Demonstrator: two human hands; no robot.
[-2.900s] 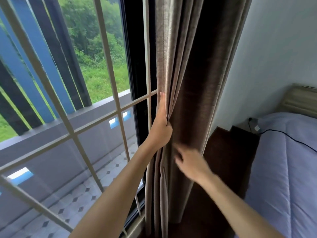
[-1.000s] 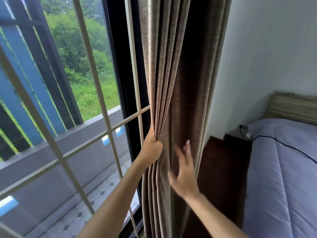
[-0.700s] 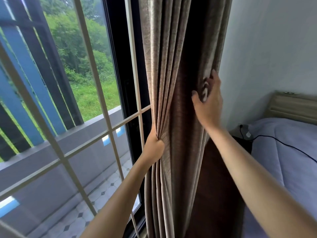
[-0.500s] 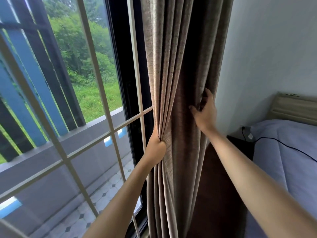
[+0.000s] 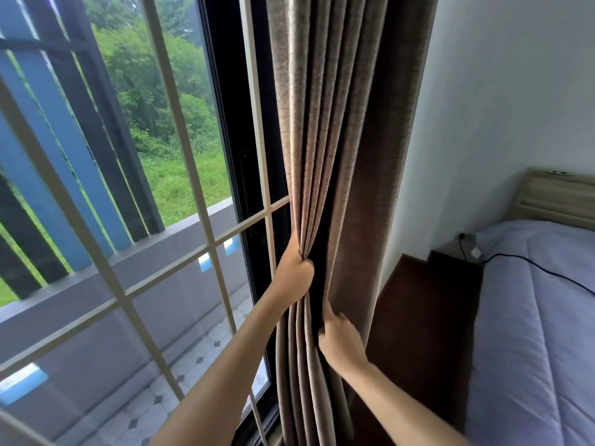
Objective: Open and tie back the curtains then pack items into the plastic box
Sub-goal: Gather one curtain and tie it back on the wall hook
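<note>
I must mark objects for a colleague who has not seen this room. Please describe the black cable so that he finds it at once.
Start from the bed with the pale lilac cover at the right. In the corner by its wooden headboard, a plug sits in a wall socket. The black cable runs from that plug across the cover, the only thin dark line on the pale fabric.

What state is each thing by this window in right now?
curtain: drawn aside, gathered in folds, not tied.
left hand: shut on the curtain's gathered folds.
right hand: on the curtain lower down, grip unclear.
black cable: plugged in, trailing across the bed.
</note>
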